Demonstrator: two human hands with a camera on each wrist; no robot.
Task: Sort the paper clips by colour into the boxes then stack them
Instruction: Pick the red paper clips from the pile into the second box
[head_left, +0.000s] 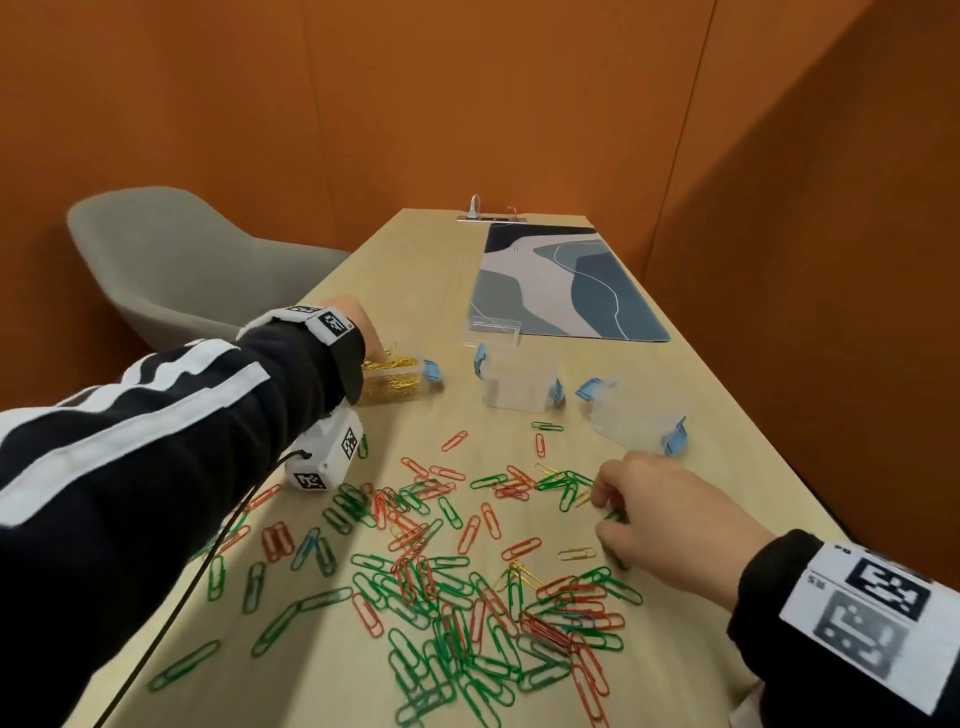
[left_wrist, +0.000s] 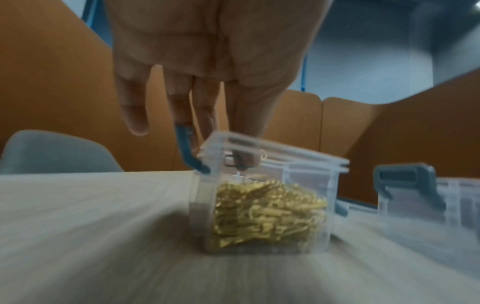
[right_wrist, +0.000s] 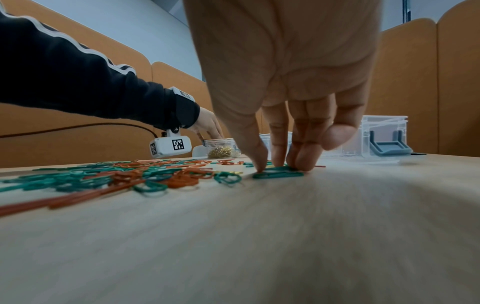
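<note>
Right hand (head_left: 670, 519) is down on the pale wooden tabletop (right_wrist: 285, 236), thumb and fingertips (right_wrist: 306, 162) drawn together and pinching a green paper clip (right_wrist: 278, 174) that lies flat on the wood. Just to its left and nearer the person spreads the loose heap of green and red paper clips (head_left: 457, 587), with a few gold ones mixed in. Beyond that hand, further up the tabletop, stand two empty clear plastic boxes with blue latches: one just beyond the knuckles (head_left: 636, 418), the other (head_left: 517, 387) to its left. A loose clear lid (head_left: 493, 332) lies past them at the near edge of a blue and grey patterned desk mat (head_left: 561, 283).

Left hand (left_wrist: 207, 61) reaches out over a clear plastic box of gold paper clips (left_wrist: 265, 207), well apart from the right hand, on the far left side of the heap. Its fingers point down and dip into the open top of that box; whether they hold anything I cannot tell. A blue latch (left_wrist: 189, 150) stands up beside the fingers. Behind that arm sits a grey shell chair (head_left: 192, 260) against orange partition walls (head_left: 467, 93).
</note>
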